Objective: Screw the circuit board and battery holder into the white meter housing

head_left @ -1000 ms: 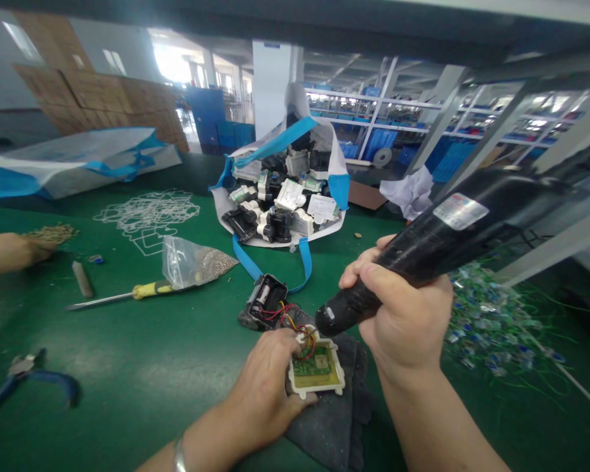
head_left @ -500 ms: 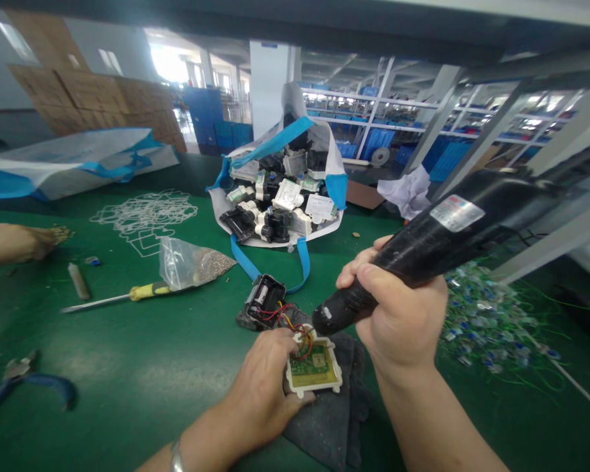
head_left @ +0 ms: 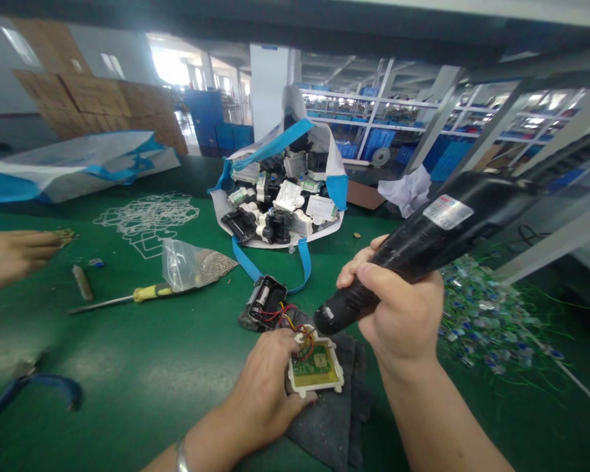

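My left hand [head_left: 270, 383] is closed on the left edge of a white-framed circuit board [head_left: 315, 368], above a dark grey cloth [head_left: 332, 426]. Red and yellow wires [head_left: 289, 316] run from the board to an open black housing [head_left: 268, 301] just behind it. Wrapped round a black power tool [head_left: 417, 229] with a silver label is my right hand [head_left: 403, 314]. The tool's tip points down and left, at the board's upper edge by the wires; whether it touches cannot be told.
Behind stands a bag [head_left: 275, 239] full of housings. Pliers [head_left: 27, 373], a screwdriver [head_left: 145, 293] and a plastic bag of small parts [head_left: 196, 265] lie left. Another person's hand [head_left: 19, 252] is at far left. Green-wired parts [head_left: 486, 321] are heaped right.
The other person's hand at far left has shifted and its fingers look straighter. The power tool has tilted slightly, its rear end a little lower and further left. My left hand still holds the board.
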`<state>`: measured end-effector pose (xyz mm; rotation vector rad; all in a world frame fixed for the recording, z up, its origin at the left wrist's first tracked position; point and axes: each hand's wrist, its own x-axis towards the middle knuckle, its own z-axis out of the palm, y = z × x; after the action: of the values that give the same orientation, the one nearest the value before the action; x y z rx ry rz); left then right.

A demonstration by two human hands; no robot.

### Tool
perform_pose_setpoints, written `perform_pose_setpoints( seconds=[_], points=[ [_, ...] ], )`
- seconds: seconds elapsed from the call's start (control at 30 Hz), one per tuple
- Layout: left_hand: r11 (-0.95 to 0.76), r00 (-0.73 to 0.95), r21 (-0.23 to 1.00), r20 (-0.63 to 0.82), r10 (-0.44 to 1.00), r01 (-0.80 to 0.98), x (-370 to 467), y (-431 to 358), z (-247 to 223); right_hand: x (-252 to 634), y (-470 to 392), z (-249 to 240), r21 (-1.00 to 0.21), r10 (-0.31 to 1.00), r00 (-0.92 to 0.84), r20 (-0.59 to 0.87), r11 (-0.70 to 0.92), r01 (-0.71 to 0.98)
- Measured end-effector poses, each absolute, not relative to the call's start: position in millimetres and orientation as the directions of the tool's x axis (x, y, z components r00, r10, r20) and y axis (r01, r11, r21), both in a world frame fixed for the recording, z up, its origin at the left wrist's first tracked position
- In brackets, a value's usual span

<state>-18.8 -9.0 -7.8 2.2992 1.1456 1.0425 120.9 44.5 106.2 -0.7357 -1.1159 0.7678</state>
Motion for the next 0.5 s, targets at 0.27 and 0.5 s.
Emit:
perform_pose_setpoints(
  seconds=[0.27, 0.5],
  points=[
    [-0.617, 0.396, 0.587, 0.474, 0.787, 0.523, -18.5, -10.8, -6.3, 117.5, 40.7, 105.5, -0.815, 0.822, 0.259, 0.508, 0.555, -0.164],
    [-0.637, 0.419, 0.568, 0.481, 0.77, 0.52, -19.8, -10.0, -9.6, 120.7, 47.7, 106.1, -0.807, 0.83, 0.314, 0.462, 0.54, -0.24]
  ],
)
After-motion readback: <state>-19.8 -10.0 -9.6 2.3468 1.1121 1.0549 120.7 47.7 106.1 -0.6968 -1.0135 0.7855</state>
